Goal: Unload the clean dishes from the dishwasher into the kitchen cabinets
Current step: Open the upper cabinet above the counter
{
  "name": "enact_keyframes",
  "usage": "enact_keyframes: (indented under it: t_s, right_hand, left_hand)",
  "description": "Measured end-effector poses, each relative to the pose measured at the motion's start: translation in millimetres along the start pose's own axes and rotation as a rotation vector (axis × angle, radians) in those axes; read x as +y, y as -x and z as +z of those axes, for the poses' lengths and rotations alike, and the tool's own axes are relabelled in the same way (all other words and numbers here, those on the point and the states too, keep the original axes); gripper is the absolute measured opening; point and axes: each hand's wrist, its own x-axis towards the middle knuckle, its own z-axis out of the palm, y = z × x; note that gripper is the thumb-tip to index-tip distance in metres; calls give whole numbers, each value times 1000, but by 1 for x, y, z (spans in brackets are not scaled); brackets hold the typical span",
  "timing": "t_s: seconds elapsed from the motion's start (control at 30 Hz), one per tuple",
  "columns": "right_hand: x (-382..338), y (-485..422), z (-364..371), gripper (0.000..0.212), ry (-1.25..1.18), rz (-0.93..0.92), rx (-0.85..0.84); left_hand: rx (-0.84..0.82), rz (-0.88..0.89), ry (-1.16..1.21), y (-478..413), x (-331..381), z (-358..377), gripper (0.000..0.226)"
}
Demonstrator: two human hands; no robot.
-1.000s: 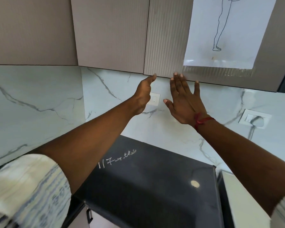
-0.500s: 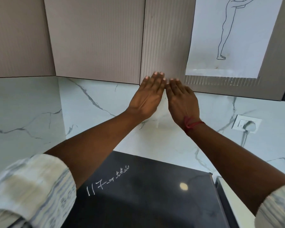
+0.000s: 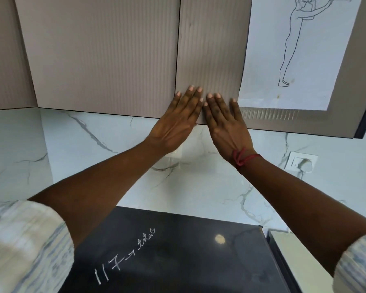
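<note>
Over a glossy black chalk-marked slab (image 3: 177,250), your left hand (image 3: 175,123) and right hand (image 3: 224,125) lie flat, fingers straight, holding nothing, side by side on the bottom edge of the ribbed beige cabinet door (image 3: 209,49), probably pressing it shut or unlatching it; no dishes visible

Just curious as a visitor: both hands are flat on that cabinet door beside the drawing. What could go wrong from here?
The right hand lies close to the edge of the drawing; sliding could crease it. The left hand sits by the seam between doors, so fingers might get pinched. The cabinet door may swing out toward the head.
</note>
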Motion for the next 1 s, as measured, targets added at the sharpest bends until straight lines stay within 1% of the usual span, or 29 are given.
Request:
enact_keyframes:
  t_s: [0.1,0.13,0.17,0.2,0.23,0.27,0.3,0.33,0.37,0.4,0.43,0.47,0.5,0.53,0.6,0.67,0.7,0.8,0.87,0.97,1.0]
  right_hand:
    - [-13,0,1,53,-48,-1,40]
    - [-20,1,0,51,-98,11,92]
    - [-28,3,-1,46,-187,64,176]
    - [-35,5,-4,38,-315,174,283]
    - [-45,6,-8,30,-472,352,389]
    - [-56,7,-15,23,-654,594,464]
    - [-64,5,-19,19,-898,878,485]
    - [-69,2,-22,16,-1239,1175,433]
    - [-73,-2,-25,12,-1639,1411,321]
    - [-76,-4,-26,11,-1997,1545,174]
    - [-77,-5,-26,13,-2241,1580,71]
    - [-79,-6,-23,17,-2375,1555,36]
    - [-80,-6,-21,19,-2442,1519,62]
    - [-82,-7,-21,21,-2499,1484,116]
    - [-84,-11,-20,21,-2573,1449,200]
    - [-85,-14,-20,18,-2604,1440,231]
    - [-85,-16,-20,17,-2618,1442,238]
    - [-85,-20,-21,19,-2674,1474,253]
    - [-84,-21,-22,25,-2724,1512,308]
    - [-79,-21,-21,40,-2825,1527,436]
    - [-77,-21,-21,42,-2837,1534,450]
  left_hand:
    - [-57,-126,48,3,7,-4,67]
    - [-57,-169,93,6,9,-6,67]
    - [-34,-223,169,10,13,-10,67]
    - [22,-283,289,16,17,-14,66]
    - [101,-346,430,22,21,-20,63]
    - [178,-431,563,27,27,-26,57]
    - [247,-562,685,29,31,-33,49]
    - [310,-752,803,28,34,-41,37]
    - [360,-1010,937,24,33,-47,21]
    - [369,-1300,1128,20,28,-51,9]
    - [324,-1572,1380,17,22,-56,9]
    - [243,-1756,1667,17,15,-58,12]
    - [183,-1831,1937,19,8,-57,12]
    - [164,-1835,2130,23,3,-56,12]
    - [226,-1769,2339,32,0,-53,15]
    - [300,-1719,2400,38,2,-51,17]
    - [311,-1704,2411,39,3,-50,18]
    - [356,-1737,2409,32,8,-50,21]
    - [378,-1753,2450,25,13,-51,20]
    - [413,-1709,2595,14,18,-56,26]
    - [432,-1712,2617,12,19,-57,25]
